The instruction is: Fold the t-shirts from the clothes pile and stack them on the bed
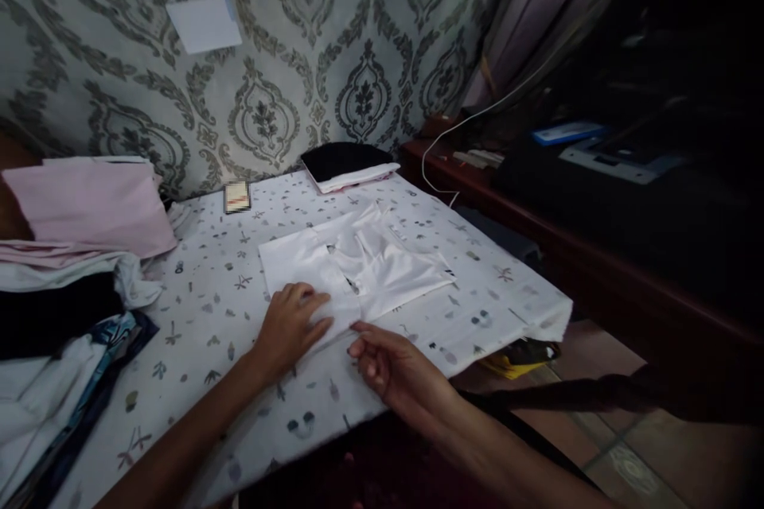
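A white garment (387, 262) lies partly folded on the patterned cloth in front of me, with creases across its right half. My left hand (292, 322) rests on the garment's near left part, fingers spread and pressing down. At its near edge, my right hand (385, 362) is turned partly palm up with curled fingers. The index finger and thumb meet the garment's edge there; how much fabric sits between them is hard to see.
Folded clothes (89, 207) are piled at the left. A black and white folded stack (349, 163) lies at the back, with a small card-like item (237, 196) to its left. A dark wooden desk (537, 231) with a white cable (426, 155) borders the right.
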### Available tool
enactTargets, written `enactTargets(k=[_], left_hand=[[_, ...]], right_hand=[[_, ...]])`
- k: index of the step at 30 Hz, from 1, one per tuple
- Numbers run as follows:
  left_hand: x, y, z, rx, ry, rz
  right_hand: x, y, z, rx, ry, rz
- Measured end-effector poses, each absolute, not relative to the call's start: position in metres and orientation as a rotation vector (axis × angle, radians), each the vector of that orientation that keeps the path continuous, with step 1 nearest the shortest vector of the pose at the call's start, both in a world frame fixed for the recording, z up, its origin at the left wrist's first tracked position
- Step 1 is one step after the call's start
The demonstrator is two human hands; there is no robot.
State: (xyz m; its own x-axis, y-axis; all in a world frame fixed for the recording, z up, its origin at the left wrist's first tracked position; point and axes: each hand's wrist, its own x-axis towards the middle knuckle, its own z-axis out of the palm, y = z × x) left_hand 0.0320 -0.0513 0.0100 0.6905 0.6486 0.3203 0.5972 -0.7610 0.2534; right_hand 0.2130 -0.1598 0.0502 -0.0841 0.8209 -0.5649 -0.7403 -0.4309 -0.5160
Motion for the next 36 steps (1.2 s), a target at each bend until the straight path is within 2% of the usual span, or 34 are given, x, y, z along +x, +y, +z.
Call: enactTargets(k=[5, 13, 19, 23, 27, 30, 33, 36], left_hand=[[0.042, -0.057, 0.011, 2.866, 1.129, 0.479], [0.084, 0.017, 0.023, 2.693, 1.045, 0.448], [0.107, 0.047, 0.014, 2.681, 1.042, 0.134], [0.097, 0.054, 0.013, 2.582, 0.972, 0.262], [0.057, 0.071, 0.020, 2.291, 1.139, 0.800], [0.019, 0.064, 0.027, 1.681, 1.437, 1.127], [-0.005, 0.029, 0.038, 1.026, 1.410, 1.110], [-0.009, -0.012, 0.049, 0.780, 1.240, 0.936]], right_hand=[[0.223, -0.165, 0.036, -1.167, -0.364, 1.432], [0.214, -0.136, 0.025, -1.536, -1.961, 0.536], [0.218, -0.117, -0.001, -1.618, -2.157, 0.367], [0.221, -0.123, -0.003, -1.567, -2.165, 0.374], [0.231, -0.122, 0.012, -1.454, -2.011, 0.570], [0.238, -0.096, 0.030, -1.394, -1.649, 0.867], [0.237, -0.045, 0.044, -1.252, -1.173, 1.114], [0.226, 0.009, 0.048, -1.104, -0.776, 1.326]])
